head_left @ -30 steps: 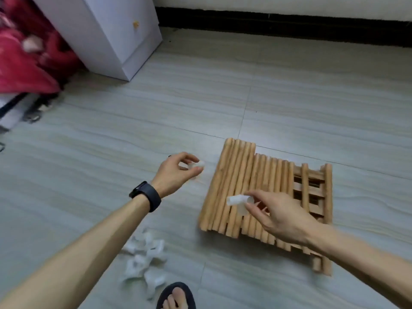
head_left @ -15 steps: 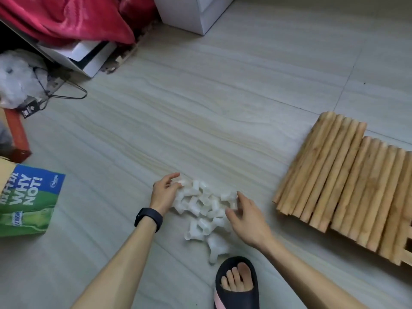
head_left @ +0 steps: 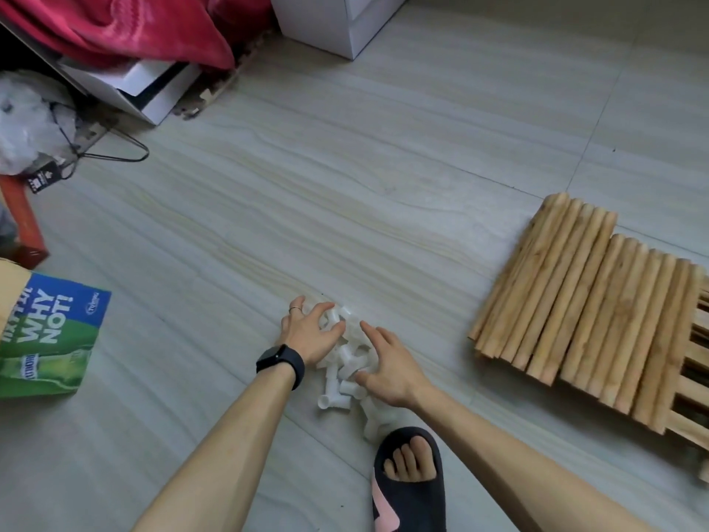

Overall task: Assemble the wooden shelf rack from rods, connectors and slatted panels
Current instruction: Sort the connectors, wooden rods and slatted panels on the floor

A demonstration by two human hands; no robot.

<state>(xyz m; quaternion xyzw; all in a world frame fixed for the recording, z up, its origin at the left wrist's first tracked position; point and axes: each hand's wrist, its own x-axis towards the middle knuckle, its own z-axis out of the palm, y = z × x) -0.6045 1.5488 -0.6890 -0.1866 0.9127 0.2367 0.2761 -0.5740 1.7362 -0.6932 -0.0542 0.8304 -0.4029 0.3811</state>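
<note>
A heap of several white plastic connectors (head_left: 345, 364) lies on the floor just ahead of my foot. My left hand (head_left: 309, 334), with a black watch on the wrist, rests on the heap's left side with fingers spread and lightly bent. On the heap's right side, my right hand (head_left: 387, 364) presses against it with nearly straight fingers. Neither hand plainly grips a single piece. Several wooden rods (head_left: 568, 301) lie side by side at the right, on top of the slatted panels (head_left: 690, 401), whose slats show at the frame's right edge.
My foot in a black slipper (head_left: 408, 481) is directly behind the heap. A green and blue box (head_left: 50, 339) lies at the left. A white cabinet (head_left: 337, 21), a red blanket (head_left: 126, 28), a plastic bag and a wire hanger (head_left: 115, 155) sit at the back.
A second ago each hand held a connector over the rods. The view swung left to the heap, and both hands have closed in on it, bunching the pieces tighter.
</note>
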